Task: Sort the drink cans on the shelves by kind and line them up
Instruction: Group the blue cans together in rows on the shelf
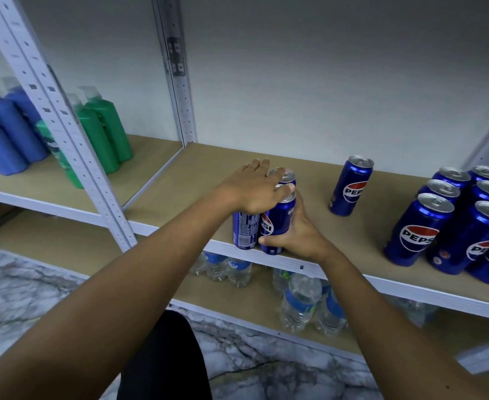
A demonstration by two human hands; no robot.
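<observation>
A small cluster of blue Pepsi cans (276, 223) stands at the front edge of the brown shelf (197, 174). My left hand (253, 189) lies over the tops of these cans, fingers spread across the lids. My right hand (298, 232) grips the front right can of the cluster from its right side, thumb near its base. One more Pepsi can (351, 186) stands alone further right. Several Pepsi cans (451, 220) are grouped at the shelf's right end.
A white perforated upright (64, 134) divides this bay from the left one, where blue bottles (3, 134) and green bottles (102, 131) stand. Water bottles (301, 301) sit on the shelf below. Marble-patterned floor lies underneath.
</observation>
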